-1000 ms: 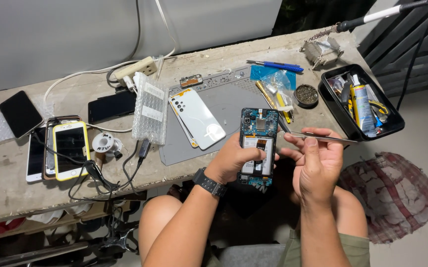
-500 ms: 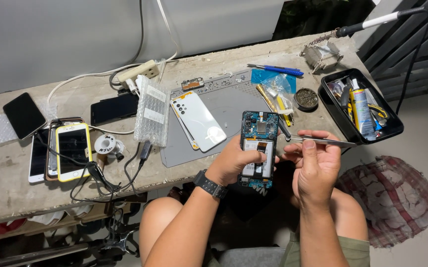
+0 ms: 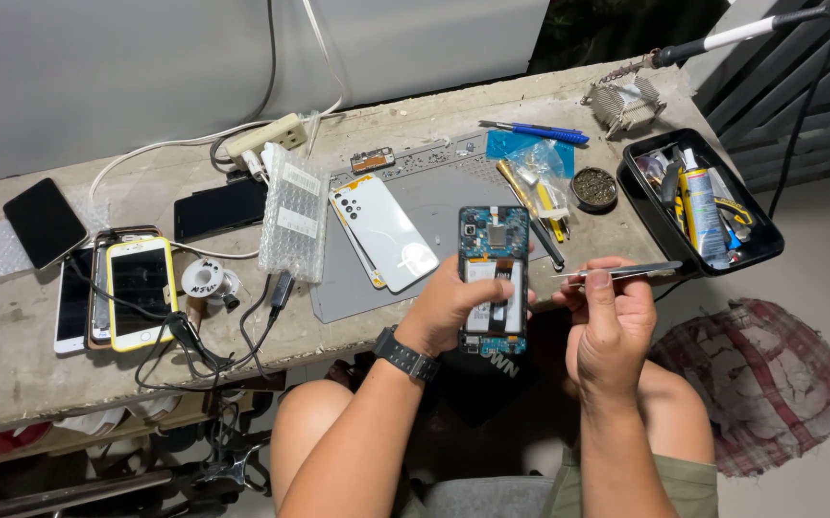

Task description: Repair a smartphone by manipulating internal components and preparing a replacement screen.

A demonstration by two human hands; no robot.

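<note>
My left hand (image 3: 449, 305) holds an opened phone (image 3: 494, 278) upright over the bench edge, its blue circuit board and inner parts exposed. A black watch sits on that wrist. My right hand (image 3: 609, 317) grips metal tweezers (image 3: 626, 272), whose tips point left toward the phone's right side, close to it. A white phone back cover (image 3: 386, 233) lies on the grey work mat (image 3: 444, 206) just beyond the held phone.
Several phones (image 3: 127, 288) and cables lie at the left, with a bubble-wrapped pack (image 3: 294, 223) and a power strip (image 3: 263, 136). A black tray of tools (image 3: 698, 206) stands at the right, a soldering iron (image 3: 722, 38) above it. A checked cloth (image 3: 760, 384) lies on the floor.
The view has shifted slightly. Both hands keep their hold, and the tweezers stay beside the phone's right edge.
</note>
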